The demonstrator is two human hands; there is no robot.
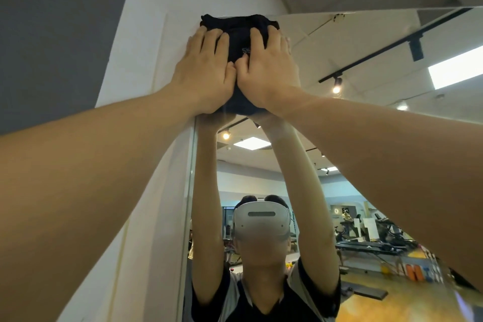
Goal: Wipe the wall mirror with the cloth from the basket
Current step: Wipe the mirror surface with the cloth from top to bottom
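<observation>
left hand (206, 70) + right hand (269, 70) | pressing black cloth (239, 34) | mirror (366, 138) top-left corner (fingers flat)

Both bare arms reach up toward the upper middle of the frame. The left hand (206, 70) and right hand (269, 70) lie flat side by side, fingers straight, thumbs touching.

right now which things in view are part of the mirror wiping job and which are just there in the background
Part of the job:
- black cloth, pressed at the mirror's top left corner
- wall mirror
- left hand and right hand, both flat on the cloth

Just there:
- white wall beside the mirror
- gym equipment, ceiling lights and headset, seen only as reflections
</observation>
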